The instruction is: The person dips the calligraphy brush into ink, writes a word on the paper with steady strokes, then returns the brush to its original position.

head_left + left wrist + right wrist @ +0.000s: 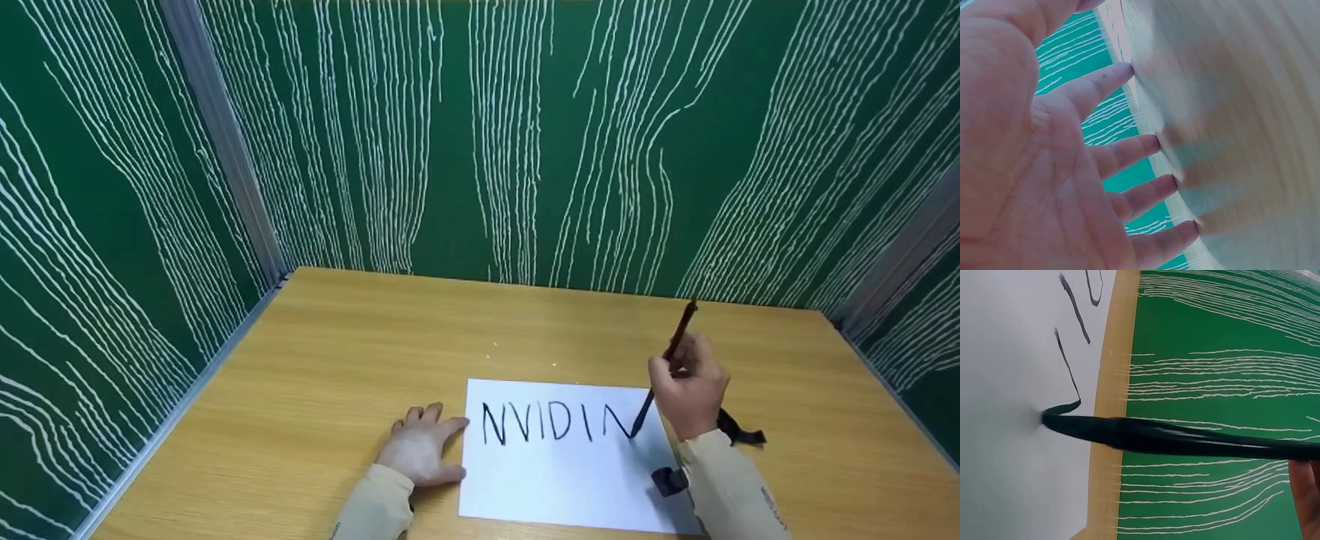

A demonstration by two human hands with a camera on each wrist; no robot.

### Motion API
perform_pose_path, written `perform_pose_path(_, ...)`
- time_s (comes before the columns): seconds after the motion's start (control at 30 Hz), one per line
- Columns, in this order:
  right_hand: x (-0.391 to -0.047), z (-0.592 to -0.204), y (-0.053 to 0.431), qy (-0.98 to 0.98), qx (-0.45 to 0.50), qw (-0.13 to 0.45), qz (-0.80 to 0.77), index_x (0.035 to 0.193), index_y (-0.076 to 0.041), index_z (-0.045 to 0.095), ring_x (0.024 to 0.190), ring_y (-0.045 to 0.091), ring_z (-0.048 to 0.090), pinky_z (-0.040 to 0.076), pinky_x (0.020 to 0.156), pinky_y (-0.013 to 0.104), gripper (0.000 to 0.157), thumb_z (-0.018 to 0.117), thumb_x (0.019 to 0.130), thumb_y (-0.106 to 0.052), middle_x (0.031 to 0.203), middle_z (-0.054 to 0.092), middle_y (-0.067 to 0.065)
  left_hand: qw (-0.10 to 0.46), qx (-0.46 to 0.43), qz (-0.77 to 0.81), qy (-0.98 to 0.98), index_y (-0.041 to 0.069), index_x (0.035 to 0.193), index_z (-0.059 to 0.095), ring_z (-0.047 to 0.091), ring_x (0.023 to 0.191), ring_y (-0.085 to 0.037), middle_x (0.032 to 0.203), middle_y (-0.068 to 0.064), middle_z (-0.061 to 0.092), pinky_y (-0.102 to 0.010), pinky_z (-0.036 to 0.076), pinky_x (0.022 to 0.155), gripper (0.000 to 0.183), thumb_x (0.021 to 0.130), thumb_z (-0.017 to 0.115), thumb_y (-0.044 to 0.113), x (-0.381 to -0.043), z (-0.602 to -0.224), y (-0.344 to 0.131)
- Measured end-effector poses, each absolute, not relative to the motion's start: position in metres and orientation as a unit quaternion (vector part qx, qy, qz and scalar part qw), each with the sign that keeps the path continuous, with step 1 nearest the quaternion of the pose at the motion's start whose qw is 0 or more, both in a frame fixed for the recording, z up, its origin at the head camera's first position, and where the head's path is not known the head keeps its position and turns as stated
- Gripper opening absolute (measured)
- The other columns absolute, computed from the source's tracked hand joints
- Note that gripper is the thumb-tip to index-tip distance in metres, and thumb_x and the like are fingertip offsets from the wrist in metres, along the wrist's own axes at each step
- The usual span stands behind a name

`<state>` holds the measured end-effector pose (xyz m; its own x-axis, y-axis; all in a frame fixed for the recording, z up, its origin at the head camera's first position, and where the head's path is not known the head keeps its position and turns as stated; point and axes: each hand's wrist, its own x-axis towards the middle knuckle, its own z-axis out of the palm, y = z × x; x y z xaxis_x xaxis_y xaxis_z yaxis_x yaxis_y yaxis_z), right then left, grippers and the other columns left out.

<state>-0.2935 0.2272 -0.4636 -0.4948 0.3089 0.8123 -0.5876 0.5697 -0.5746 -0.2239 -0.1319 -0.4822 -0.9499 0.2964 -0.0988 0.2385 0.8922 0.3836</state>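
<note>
My right hand [690,386] pinches a dark calligraphy brush [1174,437] partway up its handle, which leans up and away to the right. The brush tip touches a white sheet of paper [555,480], at the end of a black stroke. Black letters [555,421] run across the sheet's upper half, reading NVIDI and then an N-like shape. At the paper's left edge, my left hand [424,448] rests on the table with fingers spread. Its thumb and index finger reach the paper's edge. In the left wrist view, the fingertips [1185,230] press on the wood.
The wooden table [315,360] is bounded by green panels [450,150] with white wavy lines and grey corner posts [225,135]. A black wrist device [667,481] and a dark strap [742,433] sit by the right sleeve. Small white specks [554,364] lie beyond the paper.
</note>
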Motion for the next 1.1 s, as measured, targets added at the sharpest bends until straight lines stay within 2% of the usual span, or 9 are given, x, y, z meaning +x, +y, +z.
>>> perform_pose_path(0.17,-0.291,-0.46,0.226,-0.74,0.091,0.491,0.45,0.093,0.011,0.061,0.063,-0.012,0.047,0.042,0.058,0.002,0.017,0.058,0.077,0.017,0.068,0.062,0.015,0.076,0.135,0.193,0.969,0.017,0.15,0.059,0.042,0.144,-0.051,0.159,-0.027,0.046,-0.076,0.035,0.116,0.078,0.078,0.08,0.038,-0.223,-0.483,-0.132)
perform_pose_path(0.37,-0.288,-0.453,0.226,-0.711,0.07,0.496,0.493,0.097,0.012,0.062,0.063,-0.008,0.05,0.043,0.058,0.004,0.019,0.056,0.08,0.014,0.074,0.061,-0.017,0.075,0.139,0.194,0.968,0.017,0.15,0.059,0.042,0.144,-0.052,0.159,-0.028,0.046,-0.076,0.035,0.116,0.079,0.077,0.079,0.038,-0.223,-0.482,-0.132)
perform_pose_path(0.43,-0.287,-0.452,0.225,-0.703,0.07,0.493,0.507,0.099,0.012,0.061,0.062,-0.006,0.051,0.044,0.058,0.005,0.02,0.055,0.081,0.014,0.076,0.06,-0.024,0.075,0.139,0.193,0.968,0.017,0.15,0.059,0.042,0.144,-0.052,0.159,-0.028,0.046,-0.076,0.035,0.116,0.079,0.077,0.079,0.038,-0.223,-0.483,-0.132)
perform_pose_path(0.6,-0.289,-0.455,0.222,-0.706,0.075,0.471,0.523,0.103,0.012,0.06,0.062,-0.006,0.055,0.048,0.058,0.005,0.021,0.055,0.082,0.014,0.076,0.06,-0.023,0.073,0.141,0.193,0.968,0.016,0.15,0.059,0.042,0.144,-0.052,0.159,-0.028,0.046,-0.076,0.035,0.115,0.077,0.078,0.08,0.036,-0.223,-0.482,-0.132)
perform_pose_path(1.1,-0.289,-0.46,0.222,-0.736,0.06,0.435,0.516,0.107,0.007,0.062,0.063,-0.005,0.057,0.05,0.059,0.006,0.025,0.06,0.084,0.014,0.076,0.06,-0.02,0.078,0.134,0.193,0.969,0.017,0.15,0.059,0.041,0.146,-0.052,0.16,-0.027,0.045,-0.076,0.033,0.118,0.077,0.079,0.081,0.037,-0.223,-0.481,-0.131)
